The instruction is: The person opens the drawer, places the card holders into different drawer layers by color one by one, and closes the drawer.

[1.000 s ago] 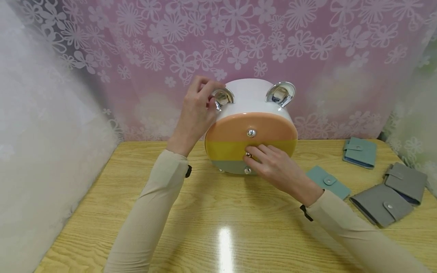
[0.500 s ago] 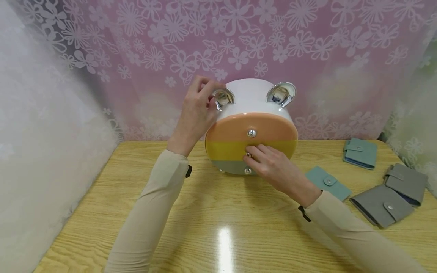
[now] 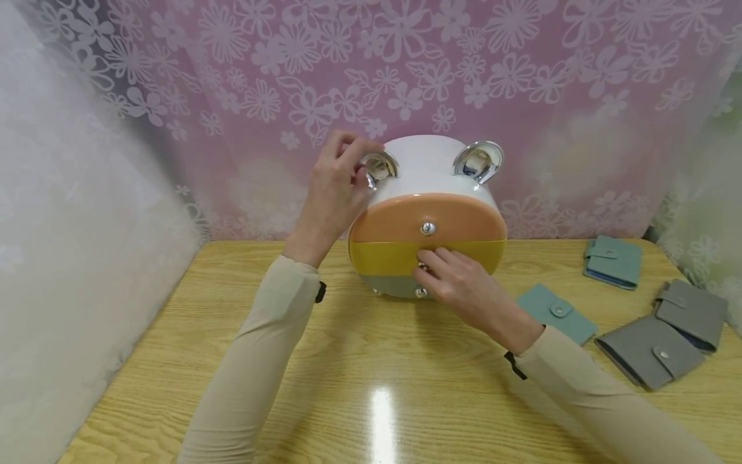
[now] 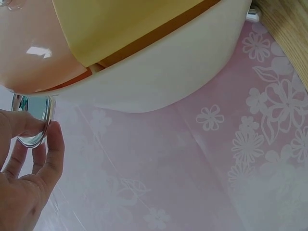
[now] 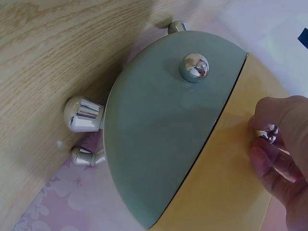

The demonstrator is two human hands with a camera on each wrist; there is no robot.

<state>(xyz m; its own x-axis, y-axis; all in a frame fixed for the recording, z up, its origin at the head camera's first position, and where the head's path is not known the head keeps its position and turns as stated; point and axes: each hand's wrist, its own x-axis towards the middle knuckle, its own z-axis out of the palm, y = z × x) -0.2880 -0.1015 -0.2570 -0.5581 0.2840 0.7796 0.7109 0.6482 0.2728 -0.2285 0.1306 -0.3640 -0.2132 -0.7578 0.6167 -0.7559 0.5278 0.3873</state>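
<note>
A round white drawer box (image 3: 426, 161) with silver ears stands on the table, its front striped by an orange drawer (image 3: 394, 219), a yellow drawer (image 3: 382, 258) and a grey-green drawer (image 5: 163, 110). My left hand (image 3: 333, 193) pinches the left silver ear (image 4: 36, 113) between thumb and fingers. With thumb and fingertips, my right hand (image 3: 464, 283) pinches the silver knob (image 5: 267, 134) of the yellow drawer, mostly covering it. In the left wrist view, the yellow drawer juts slightly out from the white body. The orange and grey-green drawers carry their own knobs.
On the right lie two green wallets, one nearer the box (image 3: 556, 312) and one farther back (image 3: 611, 261), plus two overlapping grey wallets (image 3: 649, 351). A pink floral cloth (image 3: 261, 129) hangs behind the box. Silver feet (image 5: 84, 114) hold the box off the wooden table (image 3: 319, 386).
A thin line now shows along the yellow drawer's top edge, as it has come slightly forward. Both hands keep their holds. The view has shifted very slightly.
</note>
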